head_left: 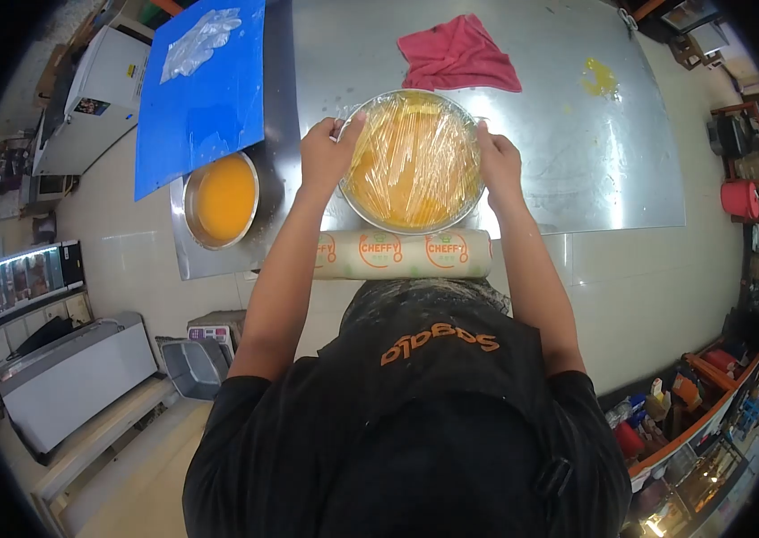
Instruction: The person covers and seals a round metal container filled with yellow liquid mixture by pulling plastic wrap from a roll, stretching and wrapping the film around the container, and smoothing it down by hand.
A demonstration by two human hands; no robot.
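A round metal bowl [345, 194] with yellow contents stands at the front edge of the steel table, and wrinkled cling film [415, 152] stretches over its top. My left hand [333, 151] grips the bowl's left rim, thumb on the film side. On the opposite rim, my right hand [499, 163] is closed the same way, its fingertips partly hidden. Between my body and the bowl lies a thick cling film roll [402, 255] printed with "CHEFFY" in orange. A second metal bowl [189, 215], holding orange-yellow liquid, sits to the left of my left forearm.
A blue board [209, 117] partly overhangs the second bowl and carries a crumpled clear plastic glove [200, 40]. Beyond the covered bowl lies a red cloth [460, 56]. A yellow spill [600, 79] marks the steel table [595, 170] at right. Shelves [751, 170] line the right side.
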